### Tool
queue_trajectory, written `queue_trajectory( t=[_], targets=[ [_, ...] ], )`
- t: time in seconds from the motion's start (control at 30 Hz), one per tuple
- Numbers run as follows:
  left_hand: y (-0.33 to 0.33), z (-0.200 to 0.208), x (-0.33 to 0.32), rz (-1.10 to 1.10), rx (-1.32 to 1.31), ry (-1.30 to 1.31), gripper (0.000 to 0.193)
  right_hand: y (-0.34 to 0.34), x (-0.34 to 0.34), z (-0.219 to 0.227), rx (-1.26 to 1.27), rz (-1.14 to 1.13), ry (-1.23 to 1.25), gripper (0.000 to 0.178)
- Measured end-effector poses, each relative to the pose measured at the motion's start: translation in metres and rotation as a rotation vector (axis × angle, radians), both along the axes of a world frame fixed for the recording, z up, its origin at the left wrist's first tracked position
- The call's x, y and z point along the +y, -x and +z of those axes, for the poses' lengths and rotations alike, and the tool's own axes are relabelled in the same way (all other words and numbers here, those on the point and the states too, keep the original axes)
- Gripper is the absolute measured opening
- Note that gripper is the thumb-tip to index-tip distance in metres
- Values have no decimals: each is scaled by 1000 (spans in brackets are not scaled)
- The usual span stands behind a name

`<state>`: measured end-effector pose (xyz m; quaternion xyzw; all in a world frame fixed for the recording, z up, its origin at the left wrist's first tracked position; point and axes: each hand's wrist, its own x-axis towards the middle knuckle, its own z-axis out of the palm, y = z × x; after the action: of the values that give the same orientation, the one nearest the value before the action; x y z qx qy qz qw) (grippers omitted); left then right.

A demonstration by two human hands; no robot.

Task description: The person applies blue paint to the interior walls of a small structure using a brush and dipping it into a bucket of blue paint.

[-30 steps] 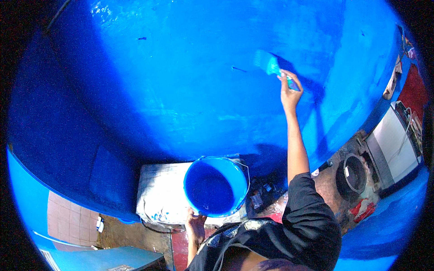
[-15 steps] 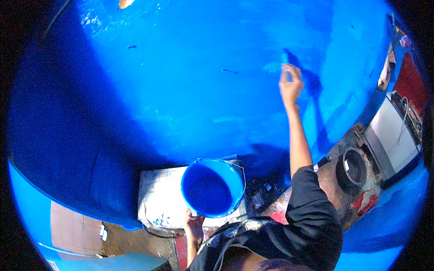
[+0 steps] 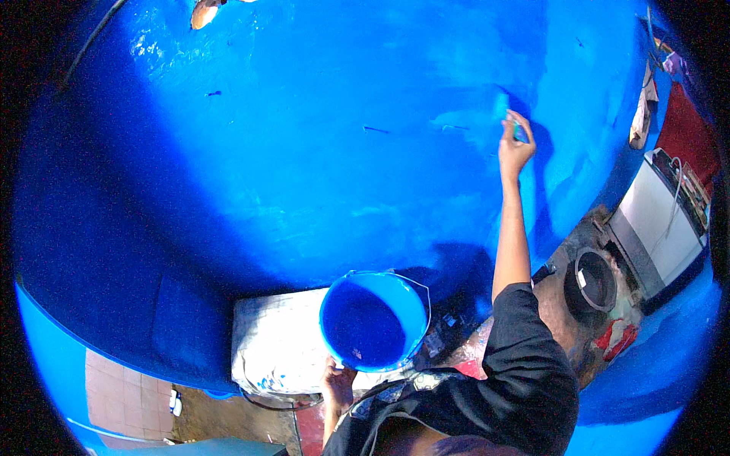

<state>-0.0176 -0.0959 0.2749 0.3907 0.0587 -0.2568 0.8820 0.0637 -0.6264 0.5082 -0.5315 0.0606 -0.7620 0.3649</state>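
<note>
A paintbrush with blue on its bristles (image 3: 501, 105) is pinched in my right hand (image 3: 516, 148), which reaches up with the arm stretched out. Its bristles are at the blue wall (image 3: 319, 182), on a patch where lighter streaks show. Low in front of me, my left hand (image 3: 339, 381) supports a light-blue bucket (image 3: 411, 304) at its near lower side; part of those fingers is hidden beneath it. Dark-blue paint (image 3: 361, 323) lies inside the bucket, and its thin wire handle hangs over the right side.
Below the bucket is a white, blue-spotted covered block (image 3: 266, 334). A black tub (image 3: 591, 285) stands on the floor at right, beside a white appliance (image 3: 658, 220) and a red cloth (image 3: 617, 340). A hole (image 3: 204, 14) and several small dark marks interrupt the wall.
My right hand and the brush have shifted right and slightly down along the wall. The bucket has moved a little to the right with my left hand.
</note>
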Motion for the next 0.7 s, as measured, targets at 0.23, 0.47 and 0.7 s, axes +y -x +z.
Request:
queue_trajectory(
  t=[0.23,0.47,0.7],
  targets=[
    [-3,-8,1,-3,-93,-98,50,-16,23,6,82,-237,160,10],
    [-8,-11,4,-31,-55,34,48,-38,106,21,144,503,209,12],
    [-6,-17,5,-75,-165,-37,57,10,101,-9,9,748,-291,30]
  ],
)
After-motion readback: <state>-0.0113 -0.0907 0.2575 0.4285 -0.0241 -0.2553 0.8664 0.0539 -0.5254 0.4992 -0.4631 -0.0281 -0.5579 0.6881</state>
